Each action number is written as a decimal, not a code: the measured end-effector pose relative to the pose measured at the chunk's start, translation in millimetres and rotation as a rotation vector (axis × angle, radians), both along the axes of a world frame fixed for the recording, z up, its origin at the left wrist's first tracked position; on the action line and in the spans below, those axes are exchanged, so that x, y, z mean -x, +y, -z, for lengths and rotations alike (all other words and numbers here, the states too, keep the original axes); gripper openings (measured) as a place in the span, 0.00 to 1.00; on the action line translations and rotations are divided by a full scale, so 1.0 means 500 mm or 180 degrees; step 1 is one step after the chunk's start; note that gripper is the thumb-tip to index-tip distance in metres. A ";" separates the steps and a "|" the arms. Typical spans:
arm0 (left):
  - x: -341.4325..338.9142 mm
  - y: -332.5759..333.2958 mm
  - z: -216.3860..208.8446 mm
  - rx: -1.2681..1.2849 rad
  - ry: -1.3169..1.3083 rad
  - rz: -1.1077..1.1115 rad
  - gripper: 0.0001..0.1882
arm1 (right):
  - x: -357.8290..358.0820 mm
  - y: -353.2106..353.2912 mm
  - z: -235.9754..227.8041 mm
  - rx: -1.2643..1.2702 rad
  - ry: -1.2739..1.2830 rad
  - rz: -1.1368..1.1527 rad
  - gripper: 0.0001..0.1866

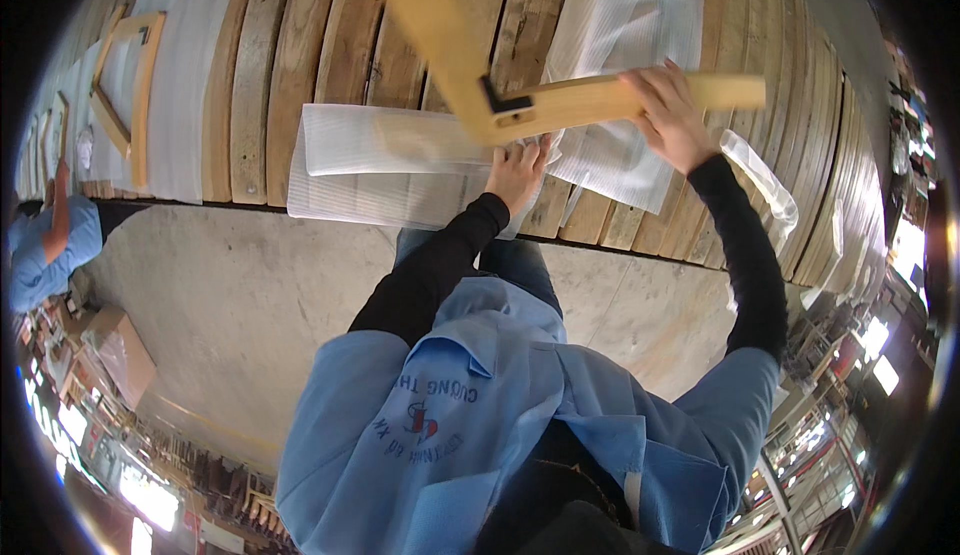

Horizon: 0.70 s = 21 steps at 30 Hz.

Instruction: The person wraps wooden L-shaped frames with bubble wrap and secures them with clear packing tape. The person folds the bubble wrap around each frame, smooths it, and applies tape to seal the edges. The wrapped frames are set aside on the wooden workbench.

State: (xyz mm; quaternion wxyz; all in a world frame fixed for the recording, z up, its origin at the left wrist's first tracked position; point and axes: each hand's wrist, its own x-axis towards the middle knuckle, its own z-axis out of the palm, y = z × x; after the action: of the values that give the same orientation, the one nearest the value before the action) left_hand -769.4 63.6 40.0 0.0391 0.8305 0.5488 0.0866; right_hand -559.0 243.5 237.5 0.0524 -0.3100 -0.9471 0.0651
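Note:
An angled light-wood frame piece [590, 102], with a black corner bracket [500, 100], is held up over a slatted wooden work surface. My right hand [672, 117] is closed around its right-hand bar. Below the corner, my left hand [517, 171] has its fingers bent on a folded, translucent white foam sheet [400, 150]; part of the grip is hidden under the wood. Another white foam sheet [625, 35] lies beneath and behind the bar. The upper left arm of the frame piece is blurred and runs out of view.
At the left, a similar wooden frame [142, 105] rests on white sheeting [190, 55]. A co-worker in a blue shirt [55, 240] stands at the far left. A crumpled clear plastic strip [765, 185] lies right of my right forearm. Behind, a cardboard box [120, 355] stands on the concrete floor [240, 305].

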 end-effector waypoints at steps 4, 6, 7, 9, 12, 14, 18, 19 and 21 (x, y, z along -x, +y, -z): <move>-0.048 -0.009 -0.016 0.0024 0.0531 -0.0212 0.37 | 0.065 0.120 0.084 -0.0070 -0.0147 -0.1167 0.40; -0.080 -0.018 -0.022 0.0385 0.0674 -0.0534 0.38 | 0.098 0.169 0.109 -0.0012 -0.0293 -0.1560 0.41; -0.093 -0.036 -0.026 0.0604 0.0758 -0.0701 0.38 | 0.115 0.181 0.126 0.0049 -0.0344 -0.1765 0.42; -0.118 -0.035 -0.072 0.1120 0.0872 -0.0803 0.40 | 0.113 0.196 0.152 0.0216 -0.0564 -0.1942 0.42; -0.154 -0.039 -0.083 0.1493 0.0968 -0.0926 0.42 | 0.105 0.226 0.181 0.0394 -0.0448 -0.2275 0.41; -0.160 -0.042 -0.082 0.1505 0.0907 -0.0754 0.41 | 0.098 0.247 0.195 0.0365 -0.0413 -0.2484 0.41; -0.154 -0.045 -0.124 0.1651 0.0621 -0.0633 0.35 | 0.114 0.261 0.227 0.0482 -0.0788 -0.2384 0.40; -0.140 -0.047 -0.139 0.1442 -0.0160 -0.0437 0.32 | 0.108 0.261 0.245 0.0438 -0.0799 -0.2394 0.40; -0.096 -0.032 -0.164 0.0966 -0.1752 0.0035 0.28 | 0.071 0.274 0.287 0.0318 -0.0885 -0.2348 0.39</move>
State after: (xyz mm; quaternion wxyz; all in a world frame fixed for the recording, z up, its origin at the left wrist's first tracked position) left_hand -721.6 47.7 122.2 0.3102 0.7636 0.5197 0.2250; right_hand -594.3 380.8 94.0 -0.1184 0.0430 -0.9886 0.0830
